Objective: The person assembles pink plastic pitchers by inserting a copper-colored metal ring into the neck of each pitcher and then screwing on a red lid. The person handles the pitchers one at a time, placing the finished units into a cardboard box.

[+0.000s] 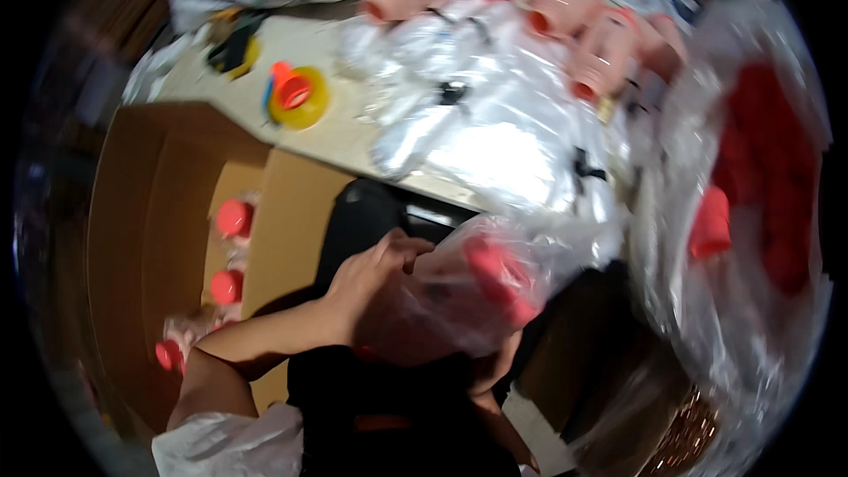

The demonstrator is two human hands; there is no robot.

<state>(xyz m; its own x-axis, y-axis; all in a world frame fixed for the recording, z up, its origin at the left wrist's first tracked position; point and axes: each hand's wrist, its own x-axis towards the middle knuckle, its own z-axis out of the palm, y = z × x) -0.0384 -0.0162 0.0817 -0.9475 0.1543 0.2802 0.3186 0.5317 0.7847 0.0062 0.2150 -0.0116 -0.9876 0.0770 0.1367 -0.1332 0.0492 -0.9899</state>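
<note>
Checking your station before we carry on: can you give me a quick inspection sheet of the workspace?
Surface: pale table, with clear plastic bags spread over it and pink containers at the far side.
Job's things: clear bag between the hands, a blurred red part showing through.
Clutter: orange-red cup on a yellow disc.
Grippers: bare hands; left hand at the bag's left side, right hand below its right side, partly hidden; firmness of grip unclear.
Cables: nothing seen.
Surroundings: cardboard box at left holding red-capped items; large clear sack at right with red pieces.
</note>
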